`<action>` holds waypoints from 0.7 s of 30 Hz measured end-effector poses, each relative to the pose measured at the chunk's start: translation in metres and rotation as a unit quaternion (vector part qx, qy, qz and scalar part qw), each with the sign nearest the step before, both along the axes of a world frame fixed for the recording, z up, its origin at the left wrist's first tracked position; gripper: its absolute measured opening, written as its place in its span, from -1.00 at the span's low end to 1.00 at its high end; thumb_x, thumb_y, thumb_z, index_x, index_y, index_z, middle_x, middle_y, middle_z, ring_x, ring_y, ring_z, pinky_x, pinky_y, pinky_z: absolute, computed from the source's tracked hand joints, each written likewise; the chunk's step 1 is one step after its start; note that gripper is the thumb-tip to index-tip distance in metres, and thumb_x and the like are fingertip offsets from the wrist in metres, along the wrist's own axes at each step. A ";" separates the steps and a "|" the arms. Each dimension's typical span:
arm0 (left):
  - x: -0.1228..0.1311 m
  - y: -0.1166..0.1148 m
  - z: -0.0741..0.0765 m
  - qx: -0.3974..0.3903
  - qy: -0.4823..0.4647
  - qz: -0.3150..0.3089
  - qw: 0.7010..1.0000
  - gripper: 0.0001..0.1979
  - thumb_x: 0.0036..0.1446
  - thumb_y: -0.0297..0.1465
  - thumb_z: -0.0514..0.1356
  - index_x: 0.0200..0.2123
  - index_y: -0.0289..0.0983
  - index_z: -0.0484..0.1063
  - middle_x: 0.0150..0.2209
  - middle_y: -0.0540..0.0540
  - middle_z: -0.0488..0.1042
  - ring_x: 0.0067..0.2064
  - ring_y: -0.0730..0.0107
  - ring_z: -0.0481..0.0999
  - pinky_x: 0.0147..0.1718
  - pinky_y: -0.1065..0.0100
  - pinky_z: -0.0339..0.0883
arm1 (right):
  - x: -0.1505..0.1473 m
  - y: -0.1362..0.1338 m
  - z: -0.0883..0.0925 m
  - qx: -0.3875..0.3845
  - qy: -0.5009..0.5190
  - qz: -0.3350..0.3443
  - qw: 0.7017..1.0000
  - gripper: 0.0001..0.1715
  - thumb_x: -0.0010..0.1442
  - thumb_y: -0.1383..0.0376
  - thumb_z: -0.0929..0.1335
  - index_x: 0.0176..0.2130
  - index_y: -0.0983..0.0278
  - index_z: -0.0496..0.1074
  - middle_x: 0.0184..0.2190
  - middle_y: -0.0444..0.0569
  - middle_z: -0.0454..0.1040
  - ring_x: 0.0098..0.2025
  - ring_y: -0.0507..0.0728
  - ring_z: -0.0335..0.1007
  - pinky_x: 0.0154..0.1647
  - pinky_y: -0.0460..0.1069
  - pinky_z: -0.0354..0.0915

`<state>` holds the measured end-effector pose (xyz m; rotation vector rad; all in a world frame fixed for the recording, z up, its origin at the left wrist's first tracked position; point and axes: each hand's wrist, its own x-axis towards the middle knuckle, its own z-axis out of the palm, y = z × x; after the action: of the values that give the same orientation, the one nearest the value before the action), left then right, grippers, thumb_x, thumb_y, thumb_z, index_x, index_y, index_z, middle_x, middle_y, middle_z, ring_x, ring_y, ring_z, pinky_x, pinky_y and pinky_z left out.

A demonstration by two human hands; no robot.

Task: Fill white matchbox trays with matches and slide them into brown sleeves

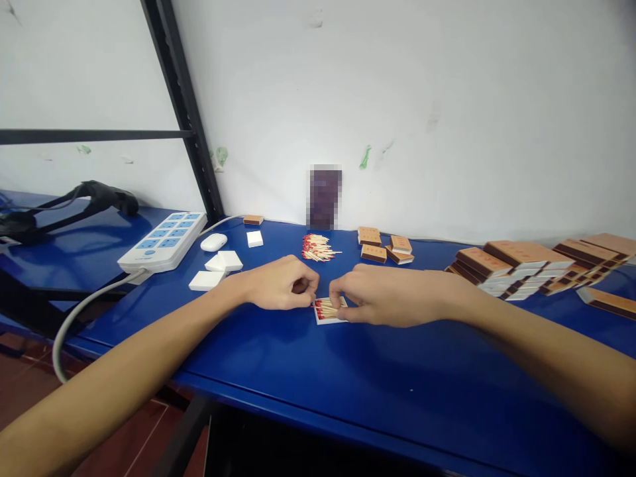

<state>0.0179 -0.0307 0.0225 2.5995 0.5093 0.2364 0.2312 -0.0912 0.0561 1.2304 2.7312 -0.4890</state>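
A small white matchbox tray [328,321] lies on the blue table in front of me, with red-headed matches [326,308] in it. My left hand [283,285] is at the tray's left edge, its thumb and forefinger pinched together by the match heads; whatever they hold is too small to make out. From the right, my right hand [382,295] grips the tray with thumb and fingers, covering its right end and the tail ends of the matches. Just beyond both hands lies a loose pile of matches [318,248].
Several matchboxes [373,253] lie behind my right hand, and stacks of them [527,262] stand at the right. White trays [206,281], a white rounded case [213,242] and a power strip [169,238] are at the left. A pixelated dark object [324,197] leans against the wall.
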 end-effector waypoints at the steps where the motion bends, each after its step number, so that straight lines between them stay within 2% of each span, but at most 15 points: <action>1: -0.001 0.001 0.001 -0.026 0.010 -0.005 1.000 -0.85 0.09 -0.37 0.14 -0.45 -0.31 0.42 -0.54 0.04 0.36 -0.53 0.55 0.26 -0.49 0.44 0.14 | 0.000 0.000 0.001 -0.001 0.003 -0.006 1.000 -0.80 0.21 0.20 0.28 -0.41 0.24 0.36 -0.53 -0.12 0.36 -0.58 0.00 0.14 -0.55 -0.03 -0.01; 4: -0.004 0.007 0.002 -0.111 0.035 -0.006 0.993 -0.75 0.11 -0.22 0.21 -0.31 -0.31 0.47 -0.54 0.05 0.33 -0.52 0.52 0.26 -0.51 0.45 0.14 | 0.002 0.002 0.004 -0.006 0.008 -0.021 1.000 -0.76 0.22 0.15 0.27 -0.37 0.23 0.41 -0.50 -0.09 0.39 -0.56 0.03 0.19 -0.54 -0.03 0.02; 6: -0.006 0.010 0.003 -0.140 0.034 0.002 0.990 -0.71 0.10 -0.18 0.23 -0.26 -0.30 0.49 -0.55 0.06 0.32 -0.52 0.52 0.25 -0.52 0.45 0.13 | 0.004 0.005 0.004 0.003 0.023 -0.013 1.000 -0.72 0.21 0.09 0.28 -0.32 0.22 0.42 -0.45 -0.06 0.42 -0.50 0.06 0.25 -0.51 -0.03 0.06; 10: -0.007 0.014 0.001 -0.154 0.023 0.007 0.988 -0.70 0.09 -0.17 0.25 -0.29 -0.31 0.51 -0.57 0.06 0.30 -0.53 0.54 0.22 -0.52 0.45 0.10 | 0.006 0.012 0.002 0.008 0.047 0.004 0.999 -0.65 0.16 0.02 0.32 -0.22 0.22 0.42 -0.33 -0.03 0.45 -0.36 0.11 0.33 -0.42 -0.03 0.14; 15: -0.007 0.016 -0.003 -0.153 0.024 0.011 0.988 -0.68 0.10 -0.14 0.25 -0.31 -0.30 0.51 -0.57 0.06 0.29 -0.53 0.55 0.19 -0.54 0.46 0.08 | 0.007 0.018 -0.005 -0.049 0.060 0.002 0.997 -0.66 0.08 0.05 0.39 -0.22 0.20 0.40 -0.34 -0.07 0.47 -0.38 0.08 0.35 -0.45 -0.06 0.13; 21: -0.005 0.019 -0.007 -0.158 0.021 0.018 0.987 -0.66 0.06 -0.12 0.28 -0.33 -0.31 0.50 -0.58 0.08 0.27 -0.54 0.56 0.17 -0.56 0.47 0.05 | 0.005 0.020 -0.010 -0.061 0.082 0.000 0.995 -0.69 0.09 0.10 0.40 -0.21 0.23 0.39 -0.36 -0.08 0.48 -0.43 0.06 0.34 -0.49 -0.06 0.13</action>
<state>0.0129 -0.0119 0.0152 2.2924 0.5604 0.1040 0.2358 -0.0714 0.0462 1.2098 2.7837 -0.7761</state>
